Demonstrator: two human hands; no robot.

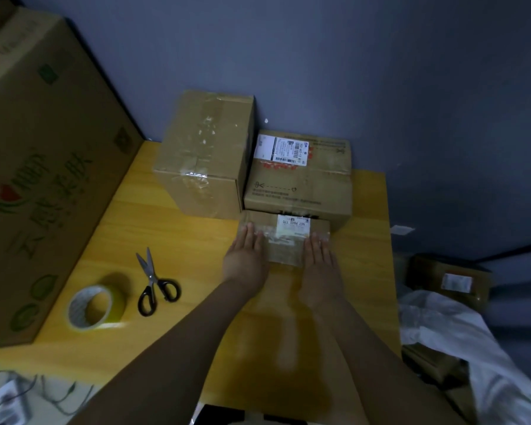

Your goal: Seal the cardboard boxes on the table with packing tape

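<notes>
small taped box [284, 240] flat, tape roll [94, 306] left

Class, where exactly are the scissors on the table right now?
The scissors lie on the table's left part, just right of the tape roll and left of the left hand.

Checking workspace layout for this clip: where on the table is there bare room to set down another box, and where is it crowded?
Bare: the near table strip between the tape roll, the scissors and the forearms, and the right edge beside the right hand. Crowded: the far side, where the tall box, labelled box and small box under both hands (left hand) sit packed together.
</notes>
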